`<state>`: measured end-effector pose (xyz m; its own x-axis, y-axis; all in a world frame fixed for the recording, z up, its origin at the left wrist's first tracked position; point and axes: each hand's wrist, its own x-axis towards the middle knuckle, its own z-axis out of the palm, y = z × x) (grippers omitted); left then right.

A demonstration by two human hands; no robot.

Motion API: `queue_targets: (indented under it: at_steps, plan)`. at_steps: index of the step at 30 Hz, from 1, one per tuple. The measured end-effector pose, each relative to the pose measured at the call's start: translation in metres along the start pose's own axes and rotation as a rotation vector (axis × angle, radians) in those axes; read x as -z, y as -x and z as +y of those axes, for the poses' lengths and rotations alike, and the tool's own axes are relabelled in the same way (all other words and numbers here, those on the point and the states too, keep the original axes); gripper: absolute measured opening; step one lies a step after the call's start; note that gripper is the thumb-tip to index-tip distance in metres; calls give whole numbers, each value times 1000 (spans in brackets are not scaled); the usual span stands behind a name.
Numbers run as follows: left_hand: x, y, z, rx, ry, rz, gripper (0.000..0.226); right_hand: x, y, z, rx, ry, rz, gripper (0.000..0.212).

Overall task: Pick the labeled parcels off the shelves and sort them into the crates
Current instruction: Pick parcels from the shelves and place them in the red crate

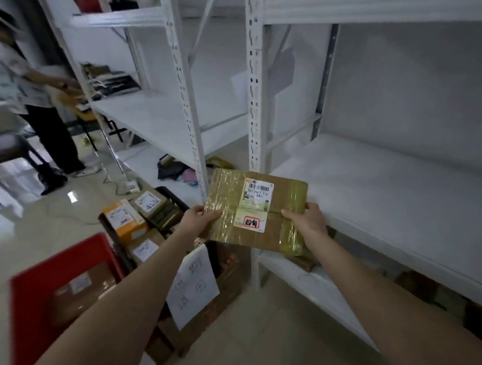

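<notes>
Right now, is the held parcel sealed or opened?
Sealed. On the cardboard parcel, shiny tape wraps both ends and the flaps lie flat, closed along the centre seam. The left hand and right hand grip its edges.

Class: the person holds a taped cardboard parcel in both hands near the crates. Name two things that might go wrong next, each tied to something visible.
1. The flat brown cardboard parcel is wrapped in glossy tape, and the left hand and right hand hold only its side edges; it might slip.
2. The black plastic crate already looks full of boxes, so a parcel added there might slide off.
</notes>
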<state>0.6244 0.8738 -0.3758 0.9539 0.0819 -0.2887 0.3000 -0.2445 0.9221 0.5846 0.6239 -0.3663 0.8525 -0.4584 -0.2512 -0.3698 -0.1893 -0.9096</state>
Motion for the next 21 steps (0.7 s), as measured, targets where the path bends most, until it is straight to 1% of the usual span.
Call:
queue_targets:
  at_steps: [3,5,6,8,11,14,16,17,18,20,21]
  plan:
    - [64,2,-34,47,29,56,60,-64,20,-7,6,36,-74,53]
    - [113,3,-58,87,79,104,60,-114,34,-10,3,77,-133,58]
    - [139,5,-70,107,104,137,57,-141,42,-12,3,88,-165,61]
    - [192,9,-92,138,163,197,45,-196,60,-14,2,92,-243,65]
    - [270,16,-121,190,252,269,45,-274,86,-18,2,104,-379,64]
    - [338,20,-140,152,243,383,41,-345,103,-13,-13,152,-513,59]
    - [376,22,-146,127,190,416,46,-382,110,-10,29,265,-571,54]
    - [393,20,-148,117,153,420,50,-397,114,-12,73,320,-578,59]
    - [409,19,-152,111,102,418,51,-411,115,-14,115,369,-587,68]
    - [434,16,-157,112,10,386,43,-437,120,-22,192,455,-618,93]
    - [444,13,-160,119,-23,350,39,-451,121,-25,223,487,-663,100]
